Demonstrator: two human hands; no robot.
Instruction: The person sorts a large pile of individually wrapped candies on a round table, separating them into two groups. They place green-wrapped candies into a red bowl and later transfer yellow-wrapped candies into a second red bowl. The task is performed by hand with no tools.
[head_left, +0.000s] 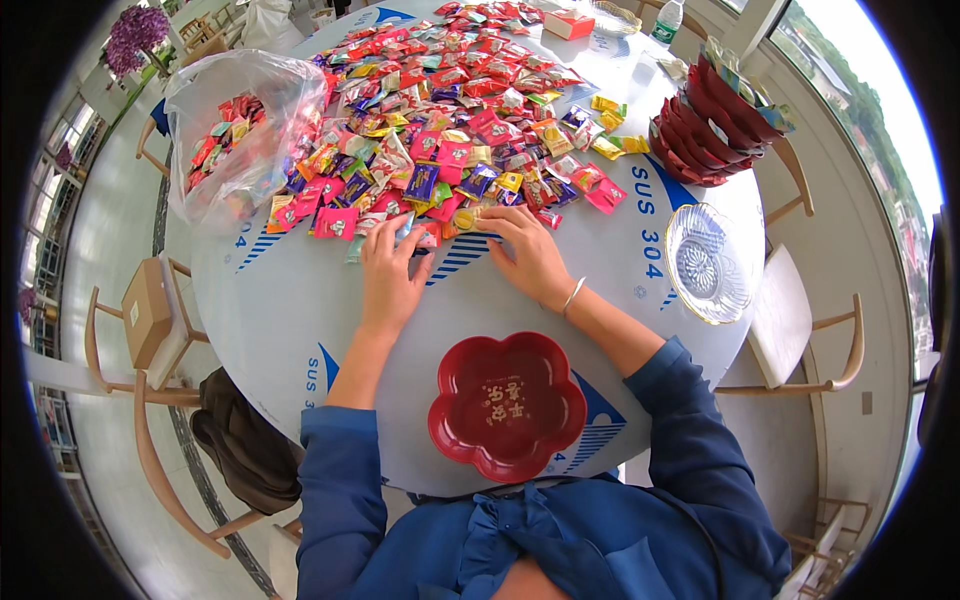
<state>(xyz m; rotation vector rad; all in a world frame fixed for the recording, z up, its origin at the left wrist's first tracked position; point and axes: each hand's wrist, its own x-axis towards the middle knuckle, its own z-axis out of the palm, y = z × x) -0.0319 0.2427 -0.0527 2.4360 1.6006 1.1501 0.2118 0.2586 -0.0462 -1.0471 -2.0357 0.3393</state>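
Note:
A wide heap of wrapped candies covers the far half of the round table. At the heap's near edge, my left hand has its fingers on a light-blue wrapped piece; whether it grips it I cannot tell. My right hand lies to the right, fingertips at a yellowish wrapped candy; its hold is also unclear. A silver bangle circles the right wrist. Between my forearms and close to my body sits a red flower-shaped plate with gold characters and no candy in it.
A clear plastic bag with candies stands at the left. Stacked dark red flower-shaped dishes stand at the right, beyond a clear gold-rimmed dish. A bottle and a red-and-white box are at the back. Chairs surround the table.

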